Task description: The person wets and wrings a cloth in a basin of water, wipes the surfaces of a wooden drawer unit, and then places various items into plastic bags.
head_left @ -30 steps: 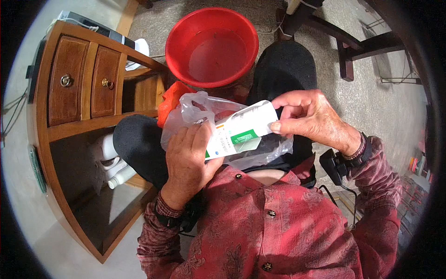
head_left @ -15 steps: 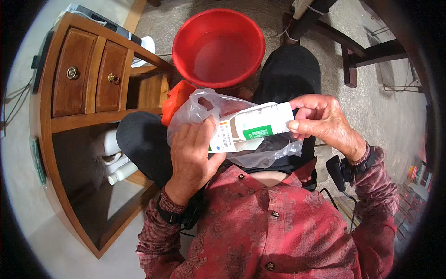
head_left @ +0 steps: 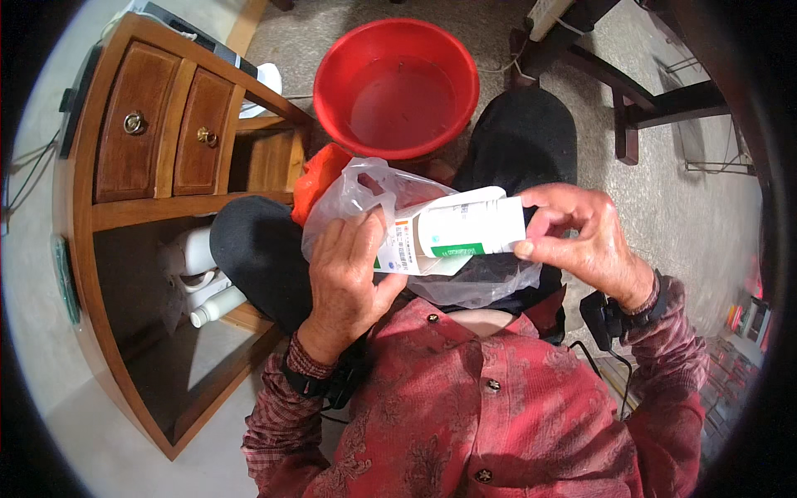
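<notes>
My left hand (head_left: 350,270) is closed round a small white cardboard box (head_left: 400,247) with green and orange print. Out of the box's open end, on the right, sticks a white pill bottle (head_left: 461,226) with a green band on its label. The fingers and thumb of my right hand (head_left: 577,236) pinch the bottle's white cap (head_left: 511,224). Both box and bottle lie over a clear plastic bag (head_left: 365,183) spread across my lap. The bottle's inner end is hidden inside the box.
A red basin (head_left: 336,100) holding some water stands on the floor ahead. To the left is a wooden cabinet (head_left: 149,212) with drawers and white bottles (head_left: 217,305) on its lower shelf. An orange bag (head_left: 320,178) lies beside my left knee. Dark wooden furniture legs (head_left: 624,124) stand at the right.
The bottle has turned a little about its length, so its green label band shows lower and narrower. Both hands keep their grip; the whole view has shifted slightly.
</notes>
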A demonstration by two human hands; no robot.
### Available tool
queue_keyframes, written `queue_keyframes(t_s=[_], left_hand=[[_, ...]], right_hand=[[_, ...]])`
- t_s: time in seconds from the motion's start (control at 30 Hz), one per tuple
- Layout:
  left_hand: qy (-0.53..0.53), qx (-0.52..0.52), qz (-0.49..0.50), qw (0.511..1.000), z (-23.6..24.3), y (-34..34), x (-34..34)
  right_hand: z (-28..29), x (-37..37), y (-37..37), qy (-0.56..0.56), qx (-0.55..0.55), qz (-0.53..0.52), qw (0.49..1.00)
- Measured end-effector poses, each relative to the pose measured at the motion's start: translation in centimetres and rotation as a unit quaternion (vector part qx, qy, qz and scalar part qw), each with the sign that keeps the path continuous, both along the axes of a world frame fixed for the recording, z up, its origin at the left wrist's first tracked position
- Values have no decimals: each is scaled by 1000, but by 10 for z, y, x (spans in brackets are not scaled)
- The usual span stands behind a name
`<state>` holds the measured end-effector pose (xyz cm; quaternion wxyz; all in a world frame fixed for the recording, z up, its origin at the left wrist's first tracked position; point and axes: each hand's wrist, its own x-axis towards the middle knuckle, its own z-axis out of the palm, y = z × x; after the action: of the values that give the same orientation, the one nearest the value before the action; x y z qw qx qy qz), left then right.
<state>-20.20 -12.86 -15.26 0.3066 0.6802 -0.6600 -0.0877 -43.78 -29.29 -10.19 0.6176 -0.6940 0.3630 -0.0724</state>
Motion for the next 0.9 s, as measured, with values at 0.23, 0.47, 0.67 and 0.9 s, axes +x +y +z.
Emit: queue_keyframes(t_s=[0.23, 0.47, 0.67, 0.9], left_hand=[[30, -10, 0, 999, -5, -2, 1], [41, -15, 1, 999, -9, -2, 1], [38, -21, -8, 999, -13, -3, 1], [53, -26, 4, 998, -18, 1, 3]], right_hand=[[8, -2, 7, -59, -238, 98, 965], [18, 3, 9, -70, -370, 141, 916], [12, 3, 12, -79, -394, 179, 898], [8, 6, 7, -115, -350, 135, 920]])
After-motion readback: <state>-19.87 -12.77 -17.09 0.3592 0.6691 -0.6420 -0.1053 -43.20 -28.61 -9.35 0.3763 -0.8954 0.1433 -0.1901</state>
